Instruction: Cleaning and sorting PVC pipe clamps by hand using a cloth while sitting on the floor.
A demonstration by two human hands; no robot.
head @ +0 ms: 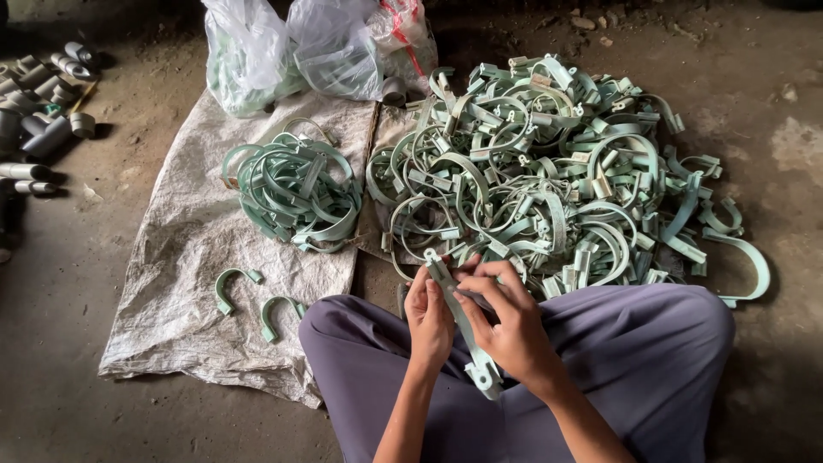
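Over the lap, in the head view, the left hand [429, 321] and right hand [506, 330] both gripped one pale green clamp strap [459, 326]. Flexing could probably snap it or pinch fingers. Clear plastic bags [291, 51] of green parts stood behind the large clamp pile [549, 163] and smaller pile [296, 193] on sacking [180, 257]

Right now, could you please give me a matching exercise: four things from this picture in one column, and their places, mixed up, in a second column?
Things:
1. big pile of green clamps
2. grey pipe pieces
3. plastic bags
4. single clamp

Places:
A. at the left edge of the floor
B. held by the left hand and right hand
C. at the far end of the woven sack
D. on the floor in front of the right knee

Pairs: 1-D, 2-A, 3-C, 4-B
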